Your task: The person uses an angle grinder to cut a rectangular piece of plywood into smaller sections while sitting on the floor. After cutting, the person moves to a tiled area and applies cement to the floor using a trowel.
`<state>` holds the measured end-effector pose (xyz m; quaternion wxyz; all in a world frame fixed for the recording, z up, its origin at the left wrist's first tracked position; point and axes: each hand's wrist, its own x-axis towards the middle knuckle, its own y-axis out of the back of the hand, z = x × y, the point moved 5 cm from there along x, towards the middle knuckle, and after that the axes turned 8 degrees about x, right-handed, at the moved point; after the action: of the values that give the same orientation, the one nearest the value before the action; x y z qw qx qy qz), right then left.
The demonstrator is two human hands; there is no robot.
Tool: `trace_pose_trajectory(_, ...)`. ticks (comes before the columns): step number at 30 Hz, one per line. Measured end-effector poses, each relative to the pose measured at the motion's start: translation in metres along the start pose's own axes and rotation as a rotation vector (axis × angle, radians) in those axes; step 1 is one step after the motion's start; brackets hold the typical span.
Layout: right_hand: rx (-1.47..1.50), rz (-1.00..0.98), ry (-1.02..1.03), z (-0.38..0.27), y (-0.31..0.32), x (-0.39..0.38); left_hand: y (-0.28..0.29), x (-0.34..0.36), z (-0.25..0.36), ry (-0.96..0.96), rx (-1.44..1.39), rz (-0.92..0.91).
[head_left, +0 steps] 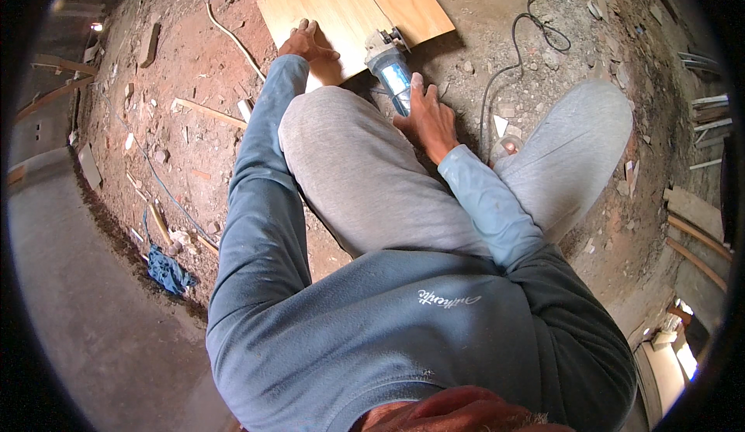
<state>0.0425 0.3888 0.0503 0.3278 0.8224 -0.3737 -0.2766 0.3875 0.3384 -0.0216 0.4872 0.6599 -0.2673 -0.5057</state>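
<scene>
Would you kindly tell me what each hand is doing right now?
Left hand: open, fingers pressed flat on the wood-coloured tile.
Right hand: closed around the body of the angle grinder.

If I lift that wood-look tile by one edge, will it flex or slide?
The tile looks flat, thin and rigid, so probably stiff, not floppy. It has already been cut in two, so likely brittle. Its glossy face may feel slick under the left hand pressing it.

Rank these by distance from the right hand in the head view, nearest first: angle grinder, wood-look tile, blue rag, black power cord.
1. Angle grinder: in the right hand.
2. Wood-look tile: just ahead, under the grinder's disc end and the left hand.
3. Black power cord: ahead, to the right.
4. Blue rag: far left, on the dirt.
</scene>
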Motion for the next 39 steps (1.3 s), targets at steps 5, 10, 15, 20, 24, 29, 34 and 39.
trace_pose_trajectory(5, -0.022, -0.001, 0.012, 0.003, -0.001, 0.003, -0.003, 0.003, 0.0, -0.019, -0.021, 0.014)
trace_pose_trajectory(10, -0.031, 0.013, 0.017, 0.004, -0.001, 0.002, -0.006, 0.005, -0.001, -0.007, -0.003, 0.082)
trace_pose_trajectory(15, -0.009, 0.008, 0.015, 0.007, -0.002, 0.0, -0.005, 0.005, -0.001, -0.011, -0.01, 0.079)
trace_pose_trajectory(20, -0.021, 0.015, 0.01, 0.006, -0.002, -0.002, -0.005, 0.003, -0.001, -0.005, -0.008, 0.089)
trace_pose_trajectory(24, -0.015, 0.012, 0.012, 0.006, -0.002, -0.002, -0.004, 0.004, -0.002, -0.02, -0.026, 0.098)
trace_pose_trajectory(29, -0.022, 0.014, 0.024, 0.007, -0.002, -0.001, -0.004, 0.0, 0.001, -0.014, -0.035, 0.113)
trace_pose_trajectory(34, -0.022, 0.011, 0.024, 0.005, -0.003, 0.001, -0.003, -0.002, -0.001, -0.014, -0.031, 0.111)
trace_pose_trajectory(39, -0.019, -0.009, 0.004, 0.01, -0.003, 0.002, 0.0, -0.001, 0.008, -0.023, -0.022, 0.066)
